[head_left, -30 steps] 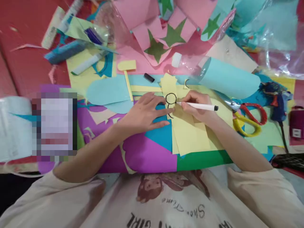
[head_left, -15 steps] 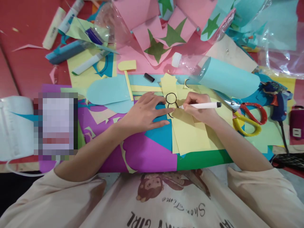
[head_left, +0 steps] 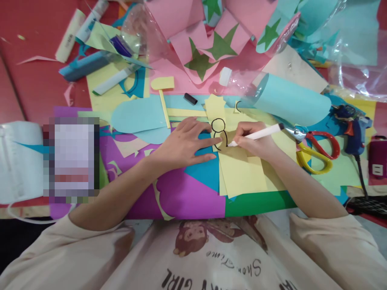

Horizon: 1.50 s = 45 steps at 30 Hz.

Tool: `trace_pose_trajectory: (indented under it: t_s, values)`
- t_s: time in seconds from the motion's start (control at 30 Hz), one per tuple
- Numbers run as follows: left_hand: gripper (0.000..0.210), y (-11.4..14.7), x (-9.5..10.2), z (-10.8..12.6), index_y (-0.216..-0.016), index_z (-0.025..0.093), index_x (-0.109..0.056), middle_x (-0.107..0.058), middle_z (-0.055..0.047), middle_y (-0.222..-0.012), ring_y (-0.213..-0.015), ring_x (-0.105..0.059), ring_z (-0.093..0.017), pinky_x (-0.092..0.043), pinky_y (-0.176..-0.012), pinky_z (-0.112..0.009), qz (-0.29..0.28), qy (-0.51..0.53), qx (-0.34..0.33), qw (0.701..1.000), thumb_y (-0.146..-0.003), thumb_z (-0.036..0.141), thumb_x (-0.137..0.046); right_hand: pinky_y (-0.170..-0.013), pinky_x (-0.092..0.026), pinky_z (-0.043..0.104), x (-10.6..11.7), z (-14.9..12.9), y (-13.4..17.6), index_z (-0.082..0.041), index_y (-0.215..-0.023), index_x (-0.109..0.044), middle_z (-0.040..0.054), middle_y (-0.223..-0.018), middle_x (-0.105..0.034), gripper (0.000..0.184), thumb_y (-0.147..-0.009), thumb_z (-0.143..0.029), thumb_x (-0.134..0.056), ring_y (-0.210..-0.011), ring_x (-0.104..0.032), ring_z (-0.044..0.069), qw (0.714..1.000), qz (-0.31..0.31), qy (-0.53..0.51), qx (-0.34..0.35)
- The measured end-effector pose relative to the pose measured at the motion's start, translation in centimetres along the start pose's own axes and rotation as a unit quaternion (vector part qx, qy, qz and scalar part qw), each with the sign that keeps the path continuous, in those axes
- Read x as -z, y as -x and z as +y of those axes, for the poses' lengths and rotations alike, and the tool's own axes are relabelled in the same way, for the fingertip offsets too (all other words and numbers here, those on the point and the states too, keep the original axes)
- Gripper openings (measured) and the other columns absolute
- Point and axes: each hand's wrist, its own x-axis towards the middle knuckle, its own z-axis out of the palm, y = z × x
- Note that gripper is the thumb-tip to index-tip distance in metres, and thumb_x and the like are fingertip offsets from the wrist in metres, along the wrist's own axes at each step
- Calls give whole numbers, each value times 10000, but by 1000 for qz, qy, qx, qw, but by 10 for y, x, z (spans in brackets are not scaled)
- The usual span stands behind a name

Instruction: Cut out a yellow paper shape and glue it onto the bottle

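Observation:
A white marker (head_left: 260, 134) with a black end is gripped in my right hand (head_left: 252, 139), its tip touching a pale yellow paper (head_left: 242, 173). On that paper a black outline (head_left: 218, 125) shows a circle with curved lines below it. My left hand (head_left: 190, 143) lies spread with its fingers apart, the index fingertip resting on the paper beside the curved lines. Beyond the left hand lies the black marker cap (head_left: 190, 98). Below both hands are purple paper (head_left: 193, 197), blue paper (head_left: 205, 173) and green paper (head_left: 260, 204).
Scissors (head_left: 317, 151) with red and yellow handles lie right of my right hand, near a blue glue gun (head_left: 353, 125). A plastic bottle (head_left: 242, 82) is partly wrapped in light blue paper. Pink paper with green stars (head_left: 201, 60) stands at the back. A blurred-out phone (head_left: 74, 157) lies left.
The marker tip has moved down the paper, lengthening the right-hand curved line, and the marker's back end has tilted upward. My left hand stays in place.

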Motion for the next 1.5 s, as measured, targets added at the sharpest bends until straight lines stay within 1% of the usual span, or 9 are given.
trace_pose_trajectory:
  t_s: [0.13, 0.27, 0.33, 0.43, 0.7, 0.8, 1.03, 1.33, 1.5]
  values:
    - [425, 0, 0, 0, -1202, 278, -652, -569, -105, -1106, -1023, -504, -258, -421, -963, -455, -2, 2, 3, 1000, -938, 521, -424, -476, -317, 227, -1, -1, 0, -194, -489, -458, -34, -471, -502, 211, -681, -190, -546, -492, -428, 85, 998, 43, -35, 0]
    - [437, 1, -2, -2, -1195, 271, -655, -566, -106, -1091, -1002, -504, -254, -421, -962, -457, 16, -2, -10, 1000, -933, 535, -425, -434, -241, 227, -5, -1, 3, -182, -498, -473, -44, -451, -463, 297, -737, -292, -611, -446, -340, 61, 1000, 0, -11, -2]
    - [440, 1, -3, -2, -1221, 286, -638, -563, -102, -1094, -1001, -503, -252, -417, -967, -462, 15, -1, -9, 1000, -931, 541, -426, -431, -226, 230, -7, -1, 4, -174, -514, -495, -42, -463, -468, 297, -741, -318, -620, -447, -337, 58, 1000, -22, -1, -3]
    - [429, 1, -3, -2, -1239, 311, -623, -557, -94, -1111, -1015, -504, -248, -404, -987, -468, 5, 3, -2, 1000, -934, 537, -424, -440, -230, 231, -9, 0, 4, -169, -528, -513, -40, -476, -473, 273, -734, -316, -613, -461, -353, 62, 999, -28, 20, -10]
    - [421, -1, 0, -1, -1225, 293, -633, -562, -103, -1094, -1006, -512, -253, -421, -972, -465, 1, -8, -9, 1000, -937, 520, -427, -455, -222, 239, -11, 0, 4, -174, -512, -484, -52, -459, -414, 265, -710, -310, -595, -470, -315, 63, 998, -14, 63, -12]
    - [415, -1, 1, -1, -1212, 270, -645, -561, -110, -1080, -992, -511, -253, -424, -968, -466, 6, -9, -15, 1000, -938, 504, -439, -456, -213, 240, -10, 0, 4, -180, -496, -441, -58, -455, -387, 270, -707, -281, -575, -468, -297, 58, 998, -15, 64, -3]
    - [418, 1, 0, -1, -1238, 315, -626, -558, -96, -1127, -1029, -505, -250, -400, -998, -470, -24, 14, 11, 1000, -937, 525, -426, -445, -206, 237, -7, 1, 4, -184, -487, -406, -64, -455, -383, 258, -699, -224, -548, -455, -280, 47, 999, -7, 41, 11]
    - [416, 1, -2, -1, -1224, 305, -634, -559, -95, -1115, -1034, -502, -252, -415, -978, -457, 0, 5, 1, 1000, -936, 524, -428, -431, -214, 231, -7, -2, 2, -200, -477, -355, -67, -438, -354, 276, -681, -198, -540, -449, -265, 54, 999, 35, 17, -1]
    - [427, 1, -1, -2, -1230, 307, -631, -565, -97, -1113, -1029, -505, -252, -421, -969, -463, -6, 13, 6, 1000, -931, 537, -432, -459, -305, 231, -2, 0, 1, -198, -480, -416, -37, -460, -470, 256, -698, -204, -550, -469, -405, 76, 995, 95, -20, -7]
